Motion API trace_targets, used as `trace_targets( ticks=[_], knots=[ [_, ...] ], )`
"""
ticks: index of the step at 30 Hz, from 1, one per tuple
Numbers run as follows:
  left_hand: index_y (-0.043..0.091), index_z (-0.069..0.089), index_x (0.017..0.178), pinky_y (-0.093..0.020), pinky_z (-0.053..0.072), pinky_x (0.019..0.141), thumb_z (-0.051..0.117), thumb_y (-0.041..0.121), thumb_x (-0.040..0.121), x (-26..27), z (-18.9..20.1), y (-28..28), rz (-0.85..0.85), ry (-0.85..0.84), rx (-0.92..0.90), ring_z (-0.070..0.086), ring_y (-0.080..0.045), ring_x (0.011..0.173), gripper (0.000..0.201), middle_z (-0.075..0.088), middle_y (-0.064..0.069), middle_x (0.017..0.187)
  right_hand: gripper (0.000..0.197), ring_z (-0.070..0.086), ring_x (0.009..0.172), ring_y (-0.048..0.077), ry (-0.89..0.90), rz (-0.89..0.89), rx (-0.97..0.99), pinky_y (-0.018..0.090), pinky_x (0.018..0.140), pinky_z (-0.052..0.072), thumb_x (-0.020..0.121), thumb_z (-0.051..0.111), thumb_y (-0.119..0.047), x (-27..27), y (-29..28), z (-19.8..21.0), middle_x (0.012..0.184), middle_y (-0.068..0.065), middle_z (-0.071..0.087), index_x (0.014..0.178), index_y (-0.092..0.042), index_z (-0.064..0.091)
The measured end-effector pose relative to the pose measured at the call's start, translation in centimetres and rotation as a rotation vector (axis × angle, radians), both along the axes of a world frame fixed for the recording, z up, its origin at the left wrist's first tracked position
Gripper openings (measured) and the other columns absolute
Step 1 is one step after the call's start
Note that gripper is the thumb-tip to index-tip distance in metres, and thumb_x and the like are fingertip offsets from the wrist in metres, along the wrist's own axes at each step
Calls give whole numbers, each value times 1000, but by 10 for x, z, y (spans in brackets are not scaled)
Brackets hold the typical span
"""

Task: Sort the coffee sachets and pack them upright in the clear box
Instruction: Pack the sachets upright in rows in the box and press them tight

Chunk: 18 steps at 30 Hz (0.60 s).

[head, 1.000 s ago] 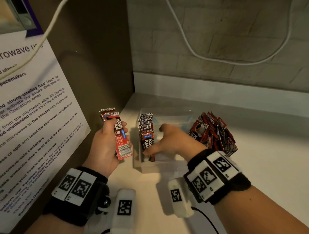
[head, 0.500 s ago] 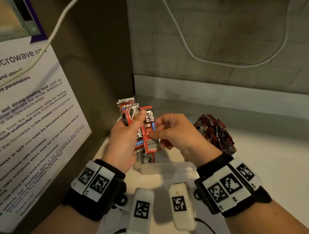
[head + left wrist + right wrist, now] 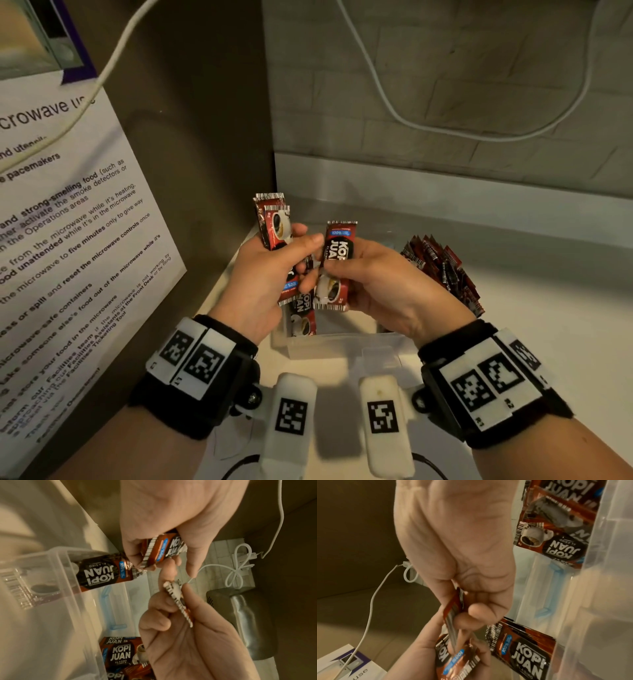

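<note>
Hands hold sachets above clear box (image 3: 342,344); right hand (image 3: 383,291) pinches one.

Clear box (image 3: 342,342) interior behind both hands

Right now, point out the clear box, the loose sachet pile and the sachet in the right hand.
clear box (image 3: 342,344), head view, near wall.
loose sachet pile (image 3: 442,270), head view, middle.
sachet in the right hand (image 3: 339,253), head view, printed face.

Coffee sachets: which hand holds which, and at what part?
The left hand grips a small bunch of sachets around their middle. The right hand pinches a single sachet at its middle.
</note>
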<state>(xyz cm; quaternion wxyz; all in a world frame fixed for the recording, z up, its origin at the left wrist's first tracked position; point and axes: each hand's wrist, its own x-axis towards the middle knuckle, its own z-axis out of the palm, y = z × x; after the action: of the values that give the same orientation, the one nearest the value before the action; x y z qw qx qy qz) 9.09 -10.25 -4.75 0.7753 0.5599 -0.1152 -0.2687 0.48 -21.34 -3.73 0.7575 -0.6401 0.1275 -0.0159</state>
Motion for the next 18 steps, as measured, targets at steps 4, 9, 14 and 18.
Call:
trace_targets(
  ticks=[4, 9, 14, 18],
  knots=[
    [14, 62, 93, -26, 52, 55, 75, 8, 77, 6, -5, 3, 21, -8, 52, 52, -9, 48, 21, 56, 0, 62, 15, 62, 66, 18, -60, -156, -26, 23, 50, 42, 87, 61, -2, 3, -4, -4, 81, 9, 68, 99, -12, 62],
    [15, 63, 90, -23, 50, 50, 73, 10, 80, 6, -3, 7, 14, -16, 39, 52, -6, 48, 15, 56, -3, 70, 17, 61, 53, 10, -121, -261, -154, 20, 47, 42, 73, 75, -1, 7, -8, -5, 68, 2, 69, 86, -10, 69],
    [18, 62, 85, -20, 46, 48, 73, 12, 82, 22, -7, 16, 159, -27, 69, 50, -6, 52, 12, 61, -1, 76, 19, 60, 45, 1, -38, -279, -363, 12, 39, 40, 69, 79, 2, 7, -9, -11, 54, -6, 66, 79, -8, 67],
    [15, 61, 89, -23, 44, 54, 75, 11, 80, 20, -27, 25, 157, 41, 156, 48, -9, 54, 17, 58, 2, 68, 20, 65, 52, 3, 105, -188, -498, 17, 53, 52, 64, 84, -3, 13, -3, -31, 59, -5, 69, 73, -12, 69]
  ],
)
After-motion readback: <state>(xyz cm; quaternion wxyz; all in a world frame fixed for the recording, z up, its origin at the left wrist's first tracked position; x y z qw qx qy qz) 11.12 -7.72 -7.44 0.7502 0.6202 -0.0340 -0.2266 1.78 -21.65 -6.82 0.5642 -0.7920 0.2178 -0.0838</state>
